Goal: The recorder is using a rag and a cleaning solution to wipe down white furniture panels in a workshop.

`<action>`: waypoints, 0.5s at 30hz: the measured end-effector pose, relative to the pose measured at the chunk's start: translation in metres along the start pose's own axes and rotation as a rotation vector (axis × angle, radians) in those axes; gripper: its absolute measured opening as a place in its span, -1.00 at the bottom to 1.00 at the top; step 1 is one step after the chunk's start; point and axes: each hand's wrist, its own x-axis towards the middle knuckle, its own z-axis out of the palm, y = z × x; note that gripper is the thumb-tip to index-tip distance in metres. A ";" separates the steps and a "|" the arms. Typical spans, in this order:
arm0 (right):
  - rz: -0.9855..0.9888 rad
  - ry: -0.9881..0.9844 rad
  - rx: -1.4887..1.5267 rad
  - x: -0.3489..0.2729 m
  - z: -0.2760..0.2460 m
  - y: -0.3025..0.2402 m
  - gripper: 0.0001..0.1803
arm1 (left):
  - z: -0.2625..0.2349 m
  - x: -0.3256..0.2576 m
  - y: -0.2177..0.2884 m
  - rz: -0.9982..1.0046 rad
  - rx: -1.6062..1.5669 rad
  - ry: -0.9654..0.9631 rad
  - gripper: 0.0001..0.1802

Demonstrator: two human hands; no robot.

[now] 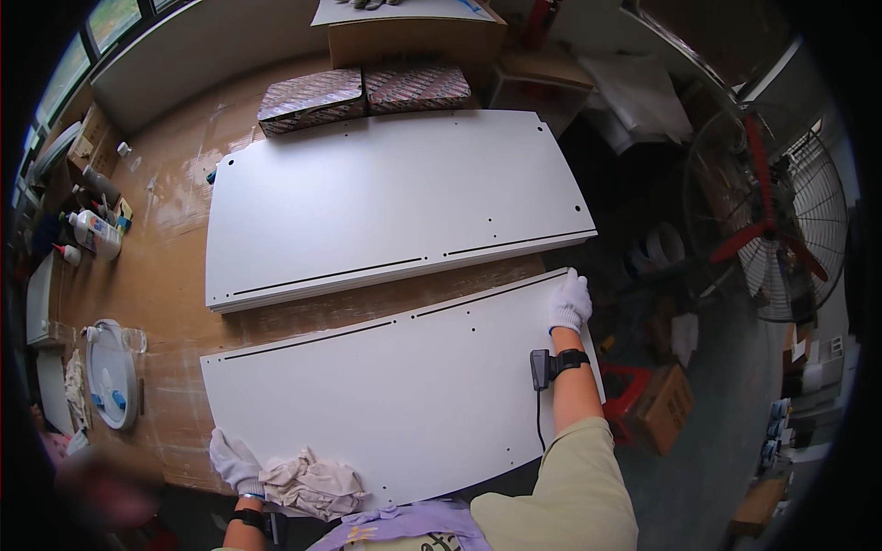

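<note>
A white panel (404, 395) with slots and small holes lies in front of me, its near edge against my body. My right hand (571, 303), in a white glove, is closed over its far right corner. At its near left corner, my left hand (236, 462), also gloved, grips the edge; some fingers are hidden. A crumpled pale cloth (312, 484) rests on the panel beside my left hand. Beyond a narrow gap is a stack of similar white panels (386, 202), touched by neither hand.
Two patterned boxes (312, 98) stand behind the stack. Leftward on the brown table (170, 275) are a white bottle (96, 234) and a round white lid (112, 376). A caged fan (767, 216) and a cardboard box (654, 409) are to the right. Someone in pink (57, 445) shows at lower left.
</note>
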 end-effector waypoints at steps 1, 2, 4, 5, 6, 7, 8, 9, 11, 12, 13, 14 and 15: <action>0.021 -0.008 -0.020 0.002 0.002 -0.001 -0.59 | 0.000 0.000 0.001 0.007 0.011 0.005 -0.44; 0.024 -0.005 -0.023 -0.001 0.007 0.000 -0.59 | 0.001 0.000 0.001 0.014 0.021 0.010 -0.44; -0.194 0.033 -0.022 -0.013 0.017 -0.002 -0.58 | -0.002 0.000 0.004 0.010 0.021 0.007 -0.44; -0.194 0.033 -0.024 -0.016 0.020 -0.001 -0.58 | -0.002 0.000 0.004 0.007 0.021 0.006 -0.44; -0.227 0.021 -0.010 -0.020 0.018 -0.004 -0.58 | -0.002 0.000 0.002 0.005 0.023 0.006 -0.44; -0.260 0.009 0.005 -0.024 0.017 -0.006 -0.58 | 0.000 -0.001 -0.002 0.004 0.021 0.013 -0.44; -0.263 0.007 0.006 -0.022 0.016 -0.005 -0.58 | 0.001 -0.002 -0.005 0.003 0.021 0.019 -0.44; -0.141 0.028 0.072 -0.018 0.013 -0.003 -0.58 | 0.001 -0.002 -0.003 0.003 0.021 0.018 -0.44; -0.020 0.046 0.137 -0.015 0.013 -0.004 -0.58 | 0.001 -0.001 0.002 -0.013 -0.004 -0.007 -0.44; -0.085 0.063 0.094 -0.018 0.014 -0.007 -0.58 | 0.002 0.000 0.001 -0.015 0.002 -0.010 -0.44; -0.151 0.079 0.052 -0.021 0.015 -0.008 -0.57 | 0.006 0.000 0.001 -0.002 0.001 0.012 -0.44; -0.180 0.047 0.053 -0.029 0.020 -0.014 -0.57 | 0.008 0.000 0.000 0.011 0.001 0.033 -0.44; -0.277 0.013 0.058 -0.050 0.018 -0.032 -0.57 | 0.007 -0.001 -0.003 -0.004 0.017 0.030 -0.44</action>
